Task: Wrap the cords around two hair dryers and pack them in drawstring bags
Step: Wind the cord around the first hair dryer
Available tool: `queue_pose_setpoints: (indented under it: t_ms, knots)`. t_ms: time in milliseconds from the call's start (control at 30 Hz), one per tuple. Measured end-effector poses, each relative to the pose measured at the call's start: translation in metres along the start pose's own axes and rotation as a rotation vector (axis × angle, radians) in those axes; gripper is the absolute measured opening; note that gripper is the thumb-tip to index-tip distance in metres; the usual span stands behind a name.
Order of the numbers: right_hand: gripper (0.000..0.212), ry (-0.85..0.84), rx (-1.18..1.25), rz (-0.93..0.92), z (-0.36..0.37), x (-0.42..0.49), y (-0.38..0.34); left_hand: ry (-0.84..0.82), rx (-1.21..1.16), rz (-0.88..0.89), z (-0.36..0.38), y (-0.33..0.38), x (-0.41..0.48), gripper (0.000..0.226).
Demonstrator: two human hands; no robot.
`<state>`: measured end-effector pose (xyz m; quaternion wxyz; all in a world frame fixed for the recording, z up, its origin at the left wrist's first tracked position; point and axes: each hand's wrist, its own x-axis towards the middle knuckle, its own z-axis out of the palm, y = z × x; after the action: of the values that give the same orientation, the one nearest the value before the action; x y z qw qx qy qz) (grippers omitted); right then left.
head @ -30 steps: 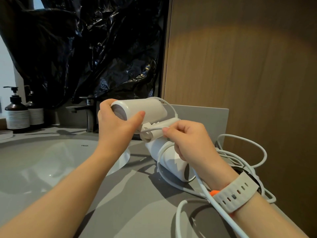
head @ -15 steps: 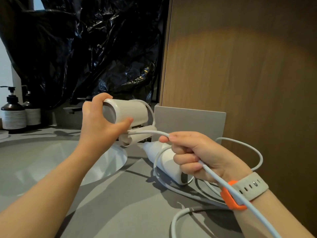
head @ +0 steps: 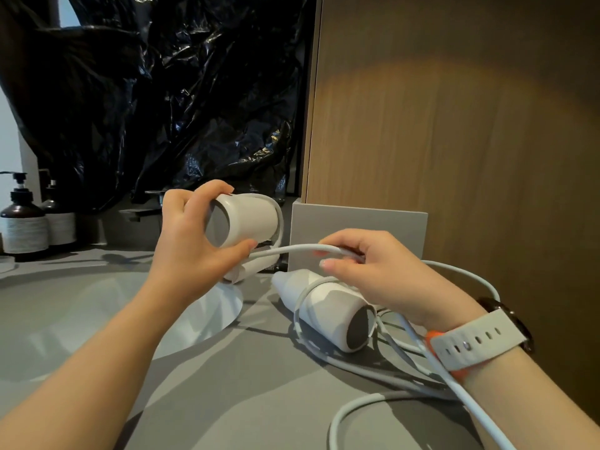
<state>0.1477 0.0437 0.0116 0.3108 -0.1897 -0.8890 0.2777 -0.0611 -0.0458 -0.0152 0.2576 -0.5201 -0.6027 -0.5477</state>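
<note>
My left hand (head: 191, 245) grips a white hair dryer (head: 246, 219) by its barrel, held above the counter with its folded handle hanging below. One loop of its white cord (head: 292, 250) lies around the barrel. My right hand (head: 376, 274) pinches that cord just right of the dryer, and the cord runs on past my wrist to the lower right. A second white hair dryer (head: 328, 306) lies on the grey counter (head: 227, 401) under my right hand, amid loose cord loops. No drawstring bag is in view.
A white basin (head: 65, 316) is sunk into the counter at left. Two dark pump bottles (head: 24, 222) stand at the back left beside a dark tap. Black plastic sheeting (head: 162, 92) hangs behind. A wooden panel (head: 454, 141) and a grey upstand (head: 357, 228) close off the right.
My right hand has drawn the cord out to the right and now holds it level beside the dryer. My left hand has turned the dryer slightly, with its open end facing me more.
</note>
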Motion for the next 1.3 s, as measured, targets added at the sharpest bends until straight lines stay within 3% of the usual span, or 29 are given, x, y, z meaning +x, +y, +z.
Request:
queue_pose_setpoints:
  t_ms: [133,300,367,467,600,700,800,833,933,1067,1167,1300]
  knots:
    - [0.011,0.216,-0.252,-0.13,-0.006,0.012,0.006,-0.014,-0.101,0.038,-0.004,-0.002,0.001,0.071]
    - [0.033,0.456,-0.791,-0.423,-0.008,0.026,0.022,-0.018,-0.124,0.123,-0.007,-0.006,0.004,0.066]
    - [0.036,0.446,-0.941,-0.559,-0.009,0.028,0.029,-0.003,-0.083,0.172,-0.008,-0.009,0.005,0.064]
    - [0.03,0.422,-1.101,-0.668,-0.014,0.035,0.032,-0.011,-0.046,0.202,-0.008,-0.011,0.005,0.064]
    - [0.005,0.501,-1.26,-0.561,-0.016,0.05,0.018,-0.019,-0.103,0.189,-0.01,-0.01,0.005,0.06]
    - [0.034,0.547,-1.25,-0.357,-0.009,0.053,0.009,-0.008,-0.173,0.132,-0.012,-0.009,0.006,0.055]
    - [0.009,0.636,-1.112,-0.245,0.0,0.05,0.001,0.013,-0.231,0.054,-0.014,-0.008,0.007,0.056]
    - [0.016,0.69,-1.054,-0.204,0.001,0.049,-0.003,0.03,-0.252,0.016,-0.015,-0.008,0.007,0.058]
    - [0.031,0.841,-0.94,-0.211,-0.003,0.05,-0.002,0.094,-0.324,-0.065,-0.017,-0.008,0.008,0.058]
    - [0.028,0.937,-0.823,-0.264,-0.007,0.048,-0.006,0.159,-0.375,-0.059,-0.022,0.0,0.009,0.054]
    - [0.029,0.978,-0.758,-0.269,-0.011,0.045,-0.012,0.172,-0.452,-0.089,-0.027,0.004,0.011,0.052]
    - [0.038,0.925,-0.675,-0.24,-0.019,0.037,-0.016,0.129,-0.731,-0.293,-0.026,0.004,0.014,0.048]
